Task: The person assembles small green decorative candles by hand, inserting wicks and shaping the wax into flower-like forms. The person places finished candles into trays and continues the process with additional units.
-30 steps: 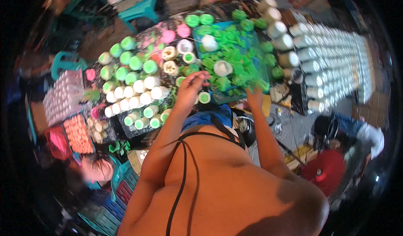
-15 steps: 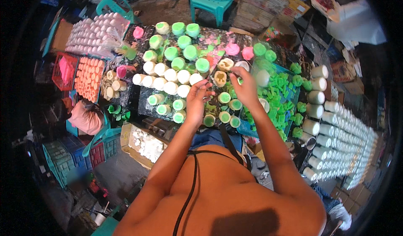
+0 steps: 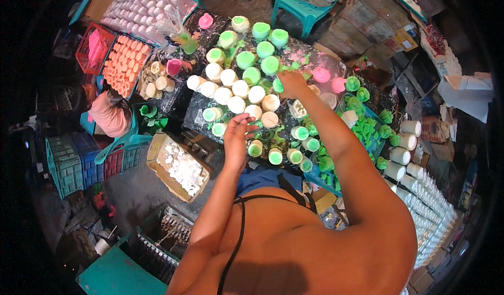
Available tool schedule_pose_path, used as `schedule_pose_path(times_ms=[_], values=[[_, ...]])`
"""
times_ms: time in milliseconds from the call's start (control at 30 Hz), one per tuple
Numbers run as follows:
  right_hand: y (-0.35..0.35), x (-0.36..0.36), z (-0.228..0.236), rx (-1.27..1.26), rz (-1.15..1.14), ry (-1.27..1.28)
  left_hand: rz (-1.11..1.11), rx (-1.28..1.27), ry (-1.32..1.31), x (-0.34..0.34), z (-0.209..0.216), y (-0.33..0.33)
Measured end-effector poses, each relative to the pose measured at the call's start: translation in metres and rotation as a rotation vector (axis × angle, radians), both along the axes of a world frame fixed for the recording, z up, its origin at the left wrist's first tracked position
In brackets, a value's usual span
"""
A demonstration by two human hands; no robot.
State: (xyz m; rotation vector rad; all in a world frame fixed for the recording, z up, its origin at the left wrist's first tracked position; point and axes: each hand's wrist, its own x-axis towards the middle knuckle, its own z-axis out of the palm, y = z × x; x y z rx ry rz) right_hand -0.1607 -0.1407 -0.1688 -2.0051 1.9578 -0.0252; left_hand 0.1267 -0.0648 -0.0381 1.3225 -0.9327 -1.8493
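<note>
My right hand (image 3: 292,84) reaches across the dark table, its fingers curled at the right side of a white cup-shaped mould with a bright green top (image 3: 277,85). It partly hides this mould. My left hand (image 3: 238,137) hovers with loosely bent, parted fingers and nothing in them, just in front of the plain white moulds (image 3: 237,105). Several green-topped moulds (image 3: 270,65) stand behind those, and more small green-filled ones (image 3: 275,156) stand along the near edge. A pale hollow mould (image 3: 297,109) lies below my right wrist.
A blue tray (image 3: 314,176) of green pieces lies at the right, with rows of white cylinders (image 3: 428,195) beyond. Pink lumps (image 3: 321,74) sit behind my right hand. Orange cylinders (image 3: 126,64) and a seated person (image 3: 109,114) are at the left. A carton (image 3: 152,153) holds white bits.
My right hand has moved from the pale hollow moulds to a green-topped mould farther back and left. My left hand stays near the white moulds. The whole view has turned.
</note>
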Motion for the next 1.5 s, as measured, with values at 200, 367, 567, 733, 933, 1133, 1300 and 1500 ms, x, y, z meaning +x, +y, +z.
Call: schedule_pose_path(times_ms=[200, 367, 567, 733, 933, 1133, 1300, 1500], values=[[0.026, -0.001, 0.0, -0.177, -0.08, -0.177, -0.06, 0.009, -0.009, -0.005, -0.004, -0.001], [0.044, -0.006, 0.028, -0.305, -0.168, -0.304, -0.208, 0.023, -0.029, -0.026, -0.003, 0.0], [0.104, 0.015, 0.139, -0.375, -0.297, -0.727, -0.234, -0.097, -0.012, -0.058, 0.01, 0.002], [0.151, 0.066, 0.205, -0.488, -0.304, -0.745, -0.358, -0.129, 0.281, -0.085, 0.011, 0.01], [0.181, 0.079, 0.185, -0.595, -0.504, -1.004, -0.257, 0.013, 0.441, -0.097, 0.039, 0.02], [0.18, 0.101, 0.18, -0.704, -0.671, -1.201, -0.194, -0.021, 0.389, -0.11, 0.047, 0.031], [0.188, 0.102, 0.187, -0.701, -0.665, -1.06, -0.139, 0.042, 0.425, -0.113, 0.052, 0.035], [0.192, 0.1, 0.184, -0.782, -0.763, -1.205, -0.323, -0.129, 0.279, -0.118, 0.048, 0.042]])
